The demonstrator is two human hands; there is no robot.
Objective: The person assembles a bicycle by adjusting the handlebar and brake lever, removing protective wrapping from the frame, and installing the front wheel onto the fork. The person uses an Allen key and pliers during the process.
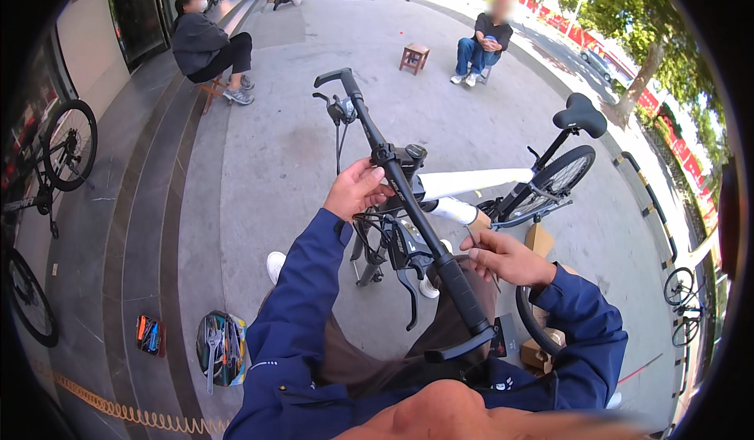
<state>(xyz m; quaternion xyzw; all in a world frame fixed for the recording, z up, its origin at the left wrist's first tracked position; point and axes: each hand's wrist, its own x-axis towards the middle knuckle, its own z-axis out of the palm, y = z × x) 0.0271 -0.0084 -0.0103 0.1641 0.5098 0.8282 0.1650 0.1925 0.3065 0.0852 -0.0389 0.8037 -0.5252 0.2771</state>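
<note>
A bicycle with a white-wrapped frame [471, 182] stands in front of me, its black handlebar [416, 212] running from upper left to lower right. My left hand [357, 191] is at the near side of the handlebar's middle, thumb and fingers pinched together beside the stem [410, 155]. What sits between those fingertips is hidden. Right of the bar, my right hand [510, 258] is closed around a thin metal rod [473, 237], perhaps a hex key, with both ends sticking out. Brake levers [408, 298] and cables hang from the bar.
A tool bag [222, 350] and a small tool pouch [149, 335] lie at the lower left, near an orange coiled hose [133, 412]. Cardboard [540, 353] is by my right arm. Two people sit farther off, beside a wooden stool [414, 58]. Other bicycles [69, 145] stand leftward.
</note>
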